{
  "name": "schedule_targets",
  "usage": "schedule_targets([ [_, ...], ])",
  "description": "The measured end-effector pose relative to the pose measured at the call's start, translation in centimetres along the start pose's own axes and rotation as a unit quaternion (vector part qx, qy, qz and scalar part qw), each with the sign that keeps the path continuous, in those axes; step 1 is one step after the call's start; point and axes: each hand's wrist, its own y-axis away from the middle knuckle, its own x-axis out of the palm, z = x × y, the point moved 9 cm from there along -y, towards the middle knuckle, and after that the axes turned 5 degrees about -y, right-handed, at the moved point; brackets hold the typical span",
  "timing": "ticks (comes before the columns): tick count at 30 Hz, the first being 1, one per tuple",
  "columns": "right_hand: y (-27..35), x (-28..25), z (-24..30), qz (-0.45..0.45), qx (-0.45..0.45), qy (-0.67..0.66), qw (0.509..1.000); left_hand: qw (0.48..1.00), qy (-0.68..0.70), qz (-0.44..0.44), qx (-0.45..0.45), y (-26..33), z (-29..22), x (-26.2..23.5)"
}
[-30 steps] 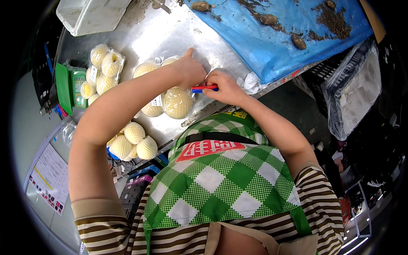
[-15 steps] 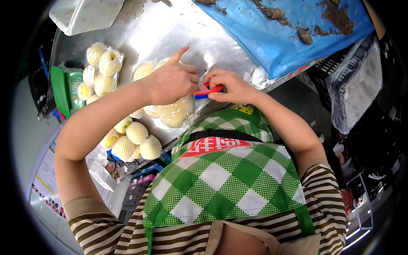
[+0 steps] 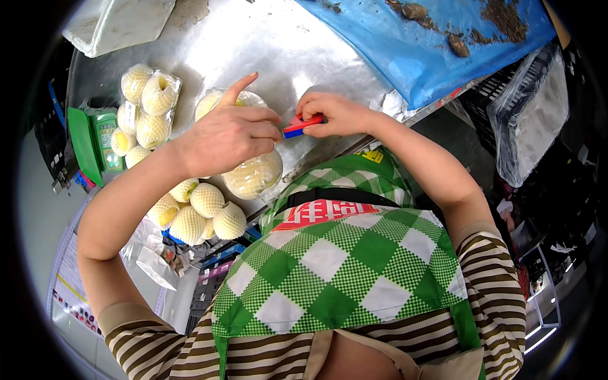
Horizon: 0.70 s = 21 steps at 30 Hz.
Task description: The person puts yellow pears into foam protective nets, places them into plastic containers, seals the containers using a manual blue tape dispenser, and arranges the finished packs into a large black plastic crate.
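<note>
My left hand (image 3: 231,136) is over a clear-wrapped pack of pale fruit in foam nets (image 3: 253,174). Its index finger points up and away, while the other fingers curl together; what they pinch, if anything, is hidden. Just to the right, my right hand (image 3: 332,115) grips a small red-and-blue hand tool (image 3: 301,125) of a kind I cannot make out. The tool's end points at the curled left fingers. Another wrapped pack of netted fruit (image 3: 152,104) lies left of my left hand. Loose netted fruits (image 3: 206,200) are piled below my left forearm.
The metal table (image 3: 266,44) bears a white foam box (image 3: 120,25) at the far left. A green scale-like device (image 3: 95,142) stands at the left edge. Blue plastic sheeting (image 3: 386,50) with soil and brown roots covers the far right. A plastic-wrapped crate (image 3: 529,117) is at right.
My left hand has moved left and slightly nearer to me over the wrapped fruit. My right hand, still gripping the red-and-blue tool, has shifted slightly left and away.
</note>
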Motion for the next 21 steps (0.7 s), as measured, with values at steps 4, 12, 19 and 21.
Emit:
schedule_targets([
  [4,-1.9,1.5,-0.2,0.049,0.031,0.008,0.998,1.000,-0.002,0.003,0.009,0.1,0.0,0.0],
  [12,-3.7,3.4,-2.2,0.174,0.177,0.023,0.968,0.999,0.012,0.027,0.013,-0.6,-0.2,0.1],
  [19,-3.5,3.0,-1.1,0.081,0.245,0.095,0.961,0.999,0.033,0.025,-0.013,-0.5,0.5,0.0],
  [21,-3.0,1.8,0.1,0.025,0.185,0.170,0.968,0.999,0.031,0.013,-0.021,-0.4,0.7,-0.4],
])
